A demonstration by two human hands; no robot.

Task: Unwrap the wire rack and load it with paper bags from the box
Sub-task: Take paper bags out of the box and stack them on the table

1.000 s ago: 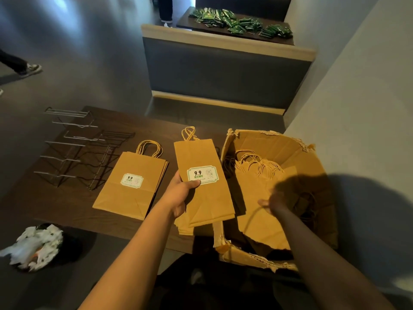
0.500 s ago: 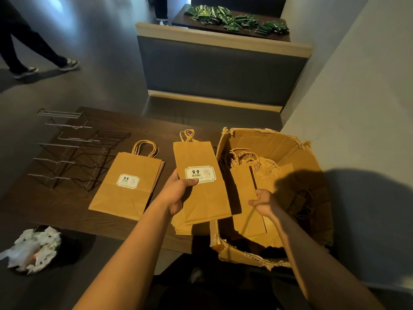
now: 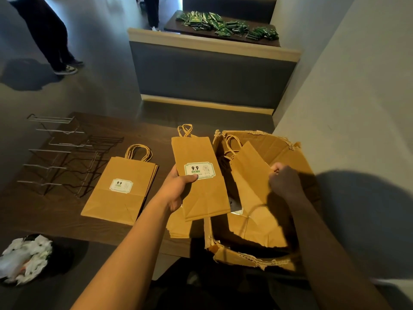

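Two hands busy: my left hand (image 3: 176,193) pinches a stack of narrow bags (image 3: 200,177) to keep them squared, while my right hand (image 3: 282,180) grips another bag (image 3: 250,175) rising from the box (image 3: 288,151). Wider bags (image 3: 121,189) wait on the table, beside the bare wire rack (image 3: 62,155).
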